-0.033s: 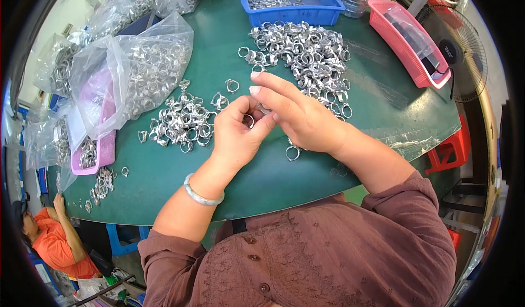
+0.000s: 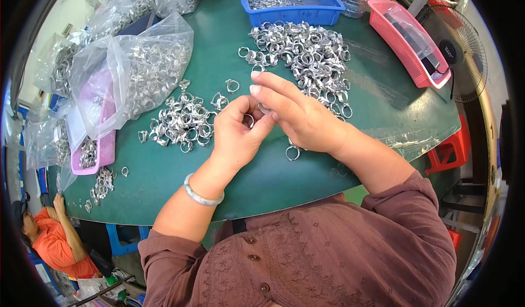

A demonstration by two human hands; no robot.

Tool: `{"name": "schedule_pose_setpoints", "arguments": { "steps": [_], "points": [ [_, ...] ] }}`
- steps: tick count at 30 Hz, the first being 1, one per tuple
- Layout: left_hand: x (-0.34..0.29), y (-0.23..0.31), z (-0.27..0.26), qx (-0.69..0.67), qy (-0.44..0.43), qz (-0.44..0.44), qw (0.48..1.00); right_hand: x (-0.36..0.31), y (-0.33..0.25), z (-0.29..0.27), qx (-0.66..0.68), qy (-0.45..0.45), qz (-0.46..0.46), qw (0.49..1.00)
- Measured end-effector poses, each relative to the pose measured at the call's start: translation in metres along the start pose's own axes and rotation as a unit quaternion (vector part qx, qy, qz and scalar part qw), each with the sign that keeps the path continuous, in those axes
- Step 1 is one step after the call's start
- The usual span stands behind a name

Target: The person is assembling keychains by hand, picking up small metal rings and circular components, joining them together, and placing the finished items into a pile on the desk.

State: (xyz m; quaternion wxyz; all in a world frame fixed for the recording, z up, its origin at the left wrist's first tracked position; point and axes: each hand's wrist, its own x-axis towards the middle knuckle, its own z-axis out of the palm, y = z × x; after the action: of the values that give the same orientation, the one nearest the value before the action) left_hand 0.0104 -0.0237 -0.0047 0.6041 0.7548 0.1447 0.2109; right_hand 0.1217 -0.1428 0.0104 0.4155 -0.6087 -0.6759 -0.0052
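Just in front of me, both hands meet over the green table. My left hand (image 2: 238,127), with a pale bangle (image 2: 203,191) at its wrist, has its fingers curled closed round a small silvery metal ring (image 2: 249,121). Pressed against it from the right is my right hand (image 2: 306,118); its thumb and fingers close on the same piece, two fingers reaching over the top. These fingers partly hide the piece. A loose pile of similar rings (image 2: 183,121) lies left of my hands, and a larger heap (image 2: 303,52) lies beyond them. One single ring (image 2: 293,153) sits under my right wrist.
A blue tray (image 2: 295,17) holding rings stands at the back. Clear bags of rings (image 2: 156,61) and a purple basket (image 2: 108,137) crowd the left. To the right are a pink basket (image 2: 407,44) and a fan (image 2: 465,55). Another person (image 2: 60,247) is at the lower left.
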Motion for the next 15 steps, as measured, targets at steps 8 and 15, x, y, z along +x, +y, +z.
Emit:
{"name": "schedule_pose_setpoints", "arguments": {
  "steps": [8, 15],
  "points": [
    [0.001, -0.003, 0.0, -0.039, 0.006, 0.043, 0.998, 0.005, 0.011, -0.012, -0.067, 0.106, 0.005, 0.992],
    [0.007, 0.004, -0.007, -0.333, -0.048, -0.113, 0.935, 0.002, 0.03, -0.015, -0.123, 0.148, 0.056, 0.98]
  ]
}}
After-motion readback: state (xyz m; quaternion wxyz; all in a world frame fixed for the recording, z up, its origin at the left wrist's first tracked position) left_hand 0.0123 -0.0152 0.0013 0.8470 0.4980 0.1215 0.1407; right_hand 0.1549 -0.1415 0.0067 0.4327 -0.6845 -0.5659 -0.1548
